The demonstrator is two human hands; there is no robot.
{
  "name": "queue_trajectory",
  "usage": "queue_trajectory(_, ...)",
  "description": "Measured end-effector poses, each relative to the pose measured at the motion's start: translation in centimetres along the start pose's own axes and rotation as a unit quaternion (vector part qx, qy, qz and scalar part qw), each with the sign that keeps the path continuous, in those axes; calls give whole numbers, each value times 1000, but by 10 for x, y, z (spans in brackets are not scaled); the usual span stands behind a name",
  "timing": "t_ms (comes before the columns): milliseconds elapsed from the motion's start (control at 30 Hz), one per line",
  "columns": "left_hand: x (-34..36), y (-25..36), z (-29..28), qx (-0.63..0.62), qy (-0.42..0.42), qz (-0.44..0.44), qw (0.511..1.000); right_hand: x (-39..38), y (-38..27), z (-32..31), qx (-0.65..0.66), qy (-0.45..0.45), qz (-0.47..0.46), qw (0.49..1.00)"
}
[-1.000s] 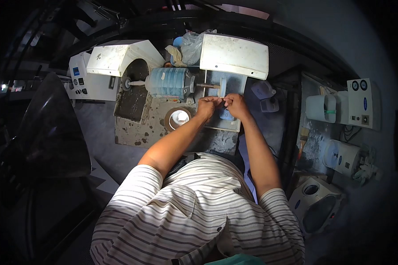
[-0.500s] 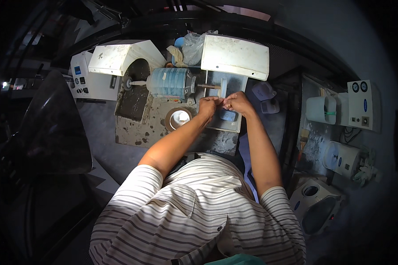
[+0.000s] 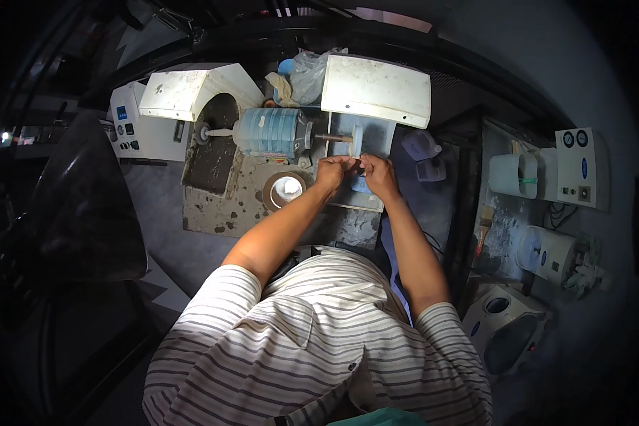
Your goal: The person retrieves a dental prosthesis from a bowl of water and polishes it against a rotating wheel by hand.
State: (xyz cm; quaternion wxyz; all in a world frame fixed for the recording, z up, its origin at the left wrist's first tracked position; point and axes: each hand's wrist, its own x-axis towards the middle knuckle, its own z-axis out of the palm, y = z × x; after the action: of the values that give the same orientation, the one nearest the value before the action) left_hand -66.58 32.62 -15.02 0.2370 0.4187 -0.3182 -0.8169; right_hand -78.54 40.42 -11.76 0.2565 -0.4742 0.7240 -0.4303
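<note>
My left hand and my right hand meet at the lower edge of a pale polishing wheel. Both have fingers closed in a pinch. Whatever lies between the fingertips is too small and covered to name. The wheel sits on a brown shaft that runs out of a blue ribbed motor. Above it rises a white hood over a shallow tray. Part of a blue block shows in the tray beneath my hands.
Left of the motor, a white hood stands over a dirty trough beside a small wheel. A brown-rimmed round container lies near my left forearm. Plastic jugs, a brush and white machines are at the right.
My right hand has turned and shifted slightly left, its fingers now nearer the wheel's lower edge. The left hand stays almost in place. The whole view has shifted slightly.
</note>
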Motion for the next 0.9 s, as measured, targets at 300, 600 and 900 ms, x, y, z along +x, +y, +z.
queue_trajectory(300,-3,-3,6,0,16,18,1000,11,6,-2,-53,26,-93,994)
queue_trajectory(600,-3,-3,9,-1,58,17,998,2,-4,4,-29,12,43,999)
queue_trajectory(900,4,2,11,-49,128,-36,990,-11,-14,30,-32,83,69,994)
